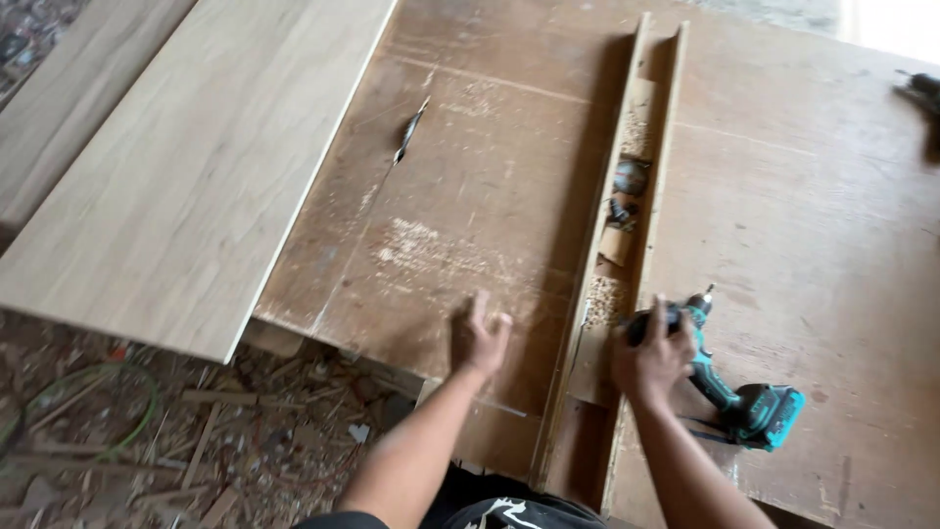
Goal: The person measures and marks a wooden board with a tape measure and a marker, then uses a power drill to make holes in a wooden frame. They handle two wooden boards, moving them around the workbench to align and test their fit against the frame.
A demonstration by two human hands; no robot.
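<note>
Scuffed brown plywood worktop (470, 196) at centre: right hand (651, 358) closed around teal cordless drill (729, 387), left hand (478, 338) open, empty, resting flat nearby.

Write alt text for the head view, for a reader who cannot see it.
A person's right hand grips a teal cordless drill lying on a worn brown workbench, beside a long wooden channel holding sawdust. The left hand rests open on the bench; a pale board lies to the left.

Drill (729, 387) on bench (813, 225) right of trough (627, 245); board (186, 167) left; perhaps shavings in trough.
</note>
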